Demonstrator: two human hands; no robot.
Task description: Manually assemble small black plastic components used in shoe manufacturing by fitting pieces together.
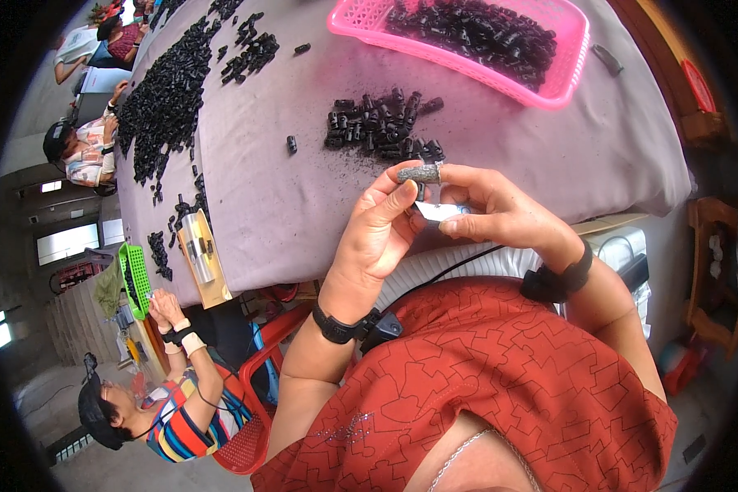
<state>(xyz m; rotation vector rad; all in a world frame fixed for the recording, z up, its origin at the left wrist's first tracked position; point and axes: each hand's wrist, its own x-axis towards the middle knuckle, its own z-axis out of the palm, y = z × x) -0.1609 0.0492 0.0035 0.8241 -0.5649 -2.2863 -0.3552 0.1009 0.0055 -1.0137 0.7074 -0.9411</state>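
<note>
Your left hand point(377, 234) pinches a small grey ridged cylinder point(419, 173) while your right hand point(496, 211) grips a white blade-like piece point(436, 211) just beneath.

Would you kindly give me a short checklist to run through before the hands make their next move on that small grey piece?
1. Grey piece pinched at the left hand fingertips: ok.
2. Right hand holds a small white blade-like tool: ok.
3. Tool edge touching the piece: cannot tell.
4. Pile of black parts lies on the cloth just ahead: ok.
5. Pink basket holds black parts: ok.
</note>
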